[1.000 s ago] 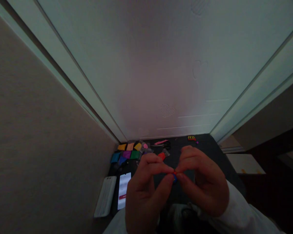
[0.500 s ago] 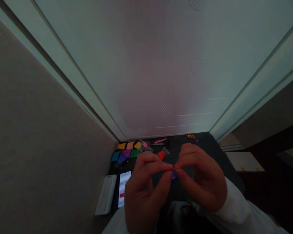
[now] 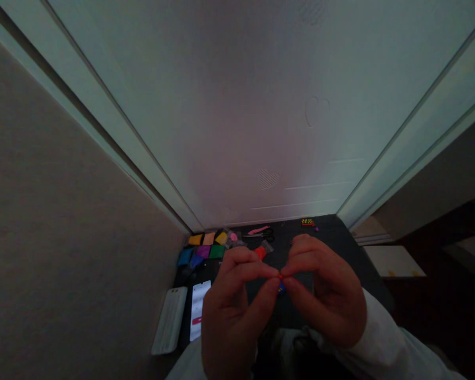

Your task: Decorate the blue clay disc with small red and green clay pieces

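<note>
My left hand (image 3: 239, 303) and my right hand (image 3: 324, 287) meet fingertip to fingertip above the dark table. Between them, both thumbs and forefingers pinch a tiny red-orange piece of modelling clay (image 3: 281, 276), mostly covered by the fingertips. Just below the pinch a blue piece with small yellow marks (image 3: 281, 288) shows, partly hidden; whether it lies on the table I cannot tell. Behind my left fingers lies a red clay packet (image 3: 260, 253) in clear wrapping.
Several coloured clay packets (image 3: 203, 251) lie at the back left, near black-handled scissors (image 3: 261, 235) and a pink strip (image 3: 258, 230). A lit phone (image 3: 200, 311) and a white case (image 3: 170, 321) sit at left. A small yellow-dotted red piece (image 3: 307, 222) rests by the white panel (image 3: 237, 132).
The view has shifted slightly. Both hands keep their pinch on the red-orange piece, with only a very small movement of the fingers.
</note>
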### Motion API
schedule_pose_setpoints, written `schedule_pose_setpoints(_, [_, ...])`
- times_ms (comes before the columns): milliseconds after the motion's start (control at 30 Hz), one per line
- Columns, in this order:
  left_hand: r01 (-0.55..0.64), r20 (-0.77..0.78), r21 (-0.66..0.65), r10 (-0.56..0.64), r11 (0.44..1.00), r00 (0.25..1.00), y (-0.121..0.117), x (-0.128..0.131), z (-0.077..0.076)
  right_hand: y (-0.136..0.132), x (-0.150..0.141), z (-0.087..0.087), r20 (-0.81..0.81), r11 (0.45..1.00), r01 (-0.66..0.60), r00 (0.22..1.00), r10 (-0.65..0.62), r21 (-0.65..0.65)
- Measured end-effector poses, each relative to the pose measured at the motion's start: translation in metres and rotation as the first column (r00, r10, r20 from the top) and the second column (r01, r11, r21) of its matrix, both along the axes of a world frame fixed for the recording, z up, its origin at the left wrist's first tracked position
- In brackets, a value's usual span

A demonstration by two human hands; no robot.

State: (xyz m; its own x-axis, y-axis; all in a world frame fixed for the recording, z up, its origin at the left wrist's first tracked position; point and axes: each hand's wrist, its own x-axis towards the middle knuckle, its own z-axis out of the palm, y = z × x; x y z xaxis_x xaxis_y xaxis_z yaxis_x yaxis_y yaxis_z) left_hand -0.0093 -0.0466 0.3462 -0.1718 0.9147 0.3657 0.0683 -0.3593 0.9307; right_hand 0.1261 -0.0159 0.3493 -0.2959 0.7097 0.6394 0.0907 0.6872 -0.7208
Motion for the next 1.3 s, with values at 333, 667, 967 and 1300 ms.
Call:
schedule_pose_setpoints(333, [0.019, -0.024, 0.001, -0.019, 1.0, 1.0, -0.0008, -0.0014, -0.0013, 0.0, 0.0005, 0.0008, -0.012, 1.0, 0.01, 1.0, -0.01, 0.009])
schedule_pose_setpoints(667, [0.005, -0.035, 0.01, -0.005, 1.0, 0.999, 0.0, 0.0009, 0.0005, 0.0022, 0.0006, 0.0019, 0.015, 1.0, 0.011, 1.0, -0.012, 0.023])
schedule_pose_setpoints(967, [-0.025, -0.009, 0.006, 0.025, 1.0, 1.0, 0.0002, 0.001, -0.0026, 0.002, 0.0006, 0.0008, 0.017, 0.999, 0.027, 0.999, -0.027, 0.039])
schedule_pose_setpoints(1300, [-0.023, -0.03, 0.021, 0.024, 1.0, 0.999, 0.0001, 0.0006, -0.0009, 0.0014, 0.0001, 0.0016, 0.029, 0.999, 0.027, 0.999, -0.029, 0.039])
